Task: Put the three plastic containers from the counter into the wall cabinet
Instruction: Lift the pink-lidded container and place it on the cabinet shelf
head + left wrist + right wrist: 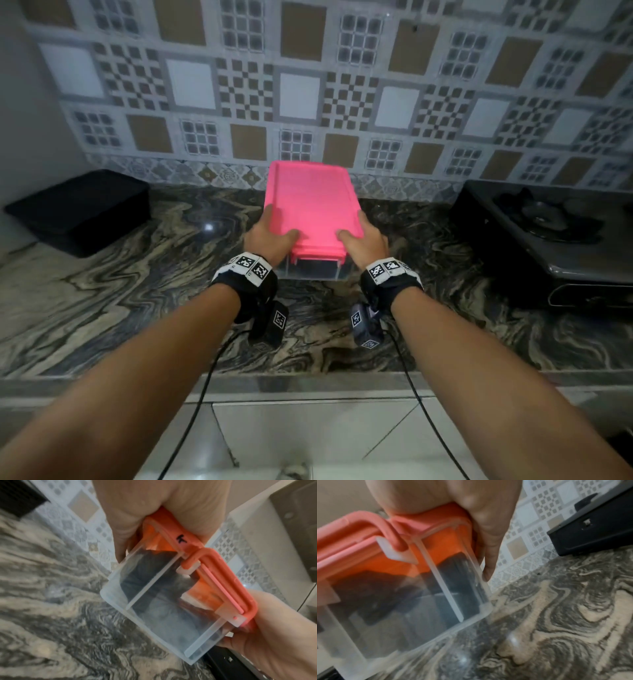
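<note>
Head view: one clear plastic container with a pink lid [313,209] at frame centre on the marbled counter [137,291] — left hand [270,236] and right hand [363,240] grip its near corners, thumbs on the lid. Left wrist view: fingers [123,534] curl down its side. Right wrist view: fingers [488,550] lie alongside its wall.

Head view overhead; wrist views close; all share container [313,205].

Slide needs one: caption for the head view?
Both hands, left and right, grip a pink-lidded clear container over the marbled counter.

Both forearms bare. Blk wrist straps [257,284] w/ white b/w code-tag bands; tagged cam pods [365,327] beneath; blk cables [202,394].
</note>
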